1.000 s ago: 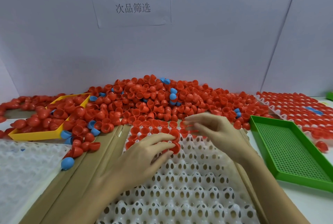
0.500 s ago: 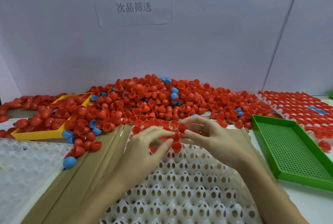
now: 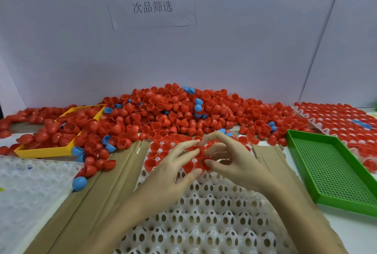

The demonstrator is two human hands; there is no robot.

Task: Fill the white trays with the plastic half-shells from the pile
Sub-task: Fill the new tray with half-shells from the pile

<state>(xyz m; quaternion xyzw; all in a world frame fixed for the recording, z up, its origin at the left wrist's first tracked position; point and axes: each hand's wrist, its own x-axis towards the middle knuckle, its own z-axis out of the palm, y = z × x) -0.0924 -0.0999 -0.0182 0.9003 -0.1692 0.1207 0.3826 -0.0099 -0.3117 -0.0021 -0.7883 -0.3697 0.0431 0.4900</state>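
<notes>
Over the far rows of the white tray (image 3: pixel 204 219), a red half-shell (image 3: pixel 205 163) is pinched by the curled fingers of the right hand (image 3: pixel 232 164), its open rim turned toward the left hand (image 3: pixel 173 172), whose fingers are spread and touch seated shells; its long axis cannot be told. Glossy red cups are seen in the tray's far pockets only. Behind, the pile (image 3: pixel 173 110) of red and a few blue shells spills into a yellow tray (image 3: pixel 47 151). A perforated green tray (image 3: pixel 330 172) is seen at right.
</notes>
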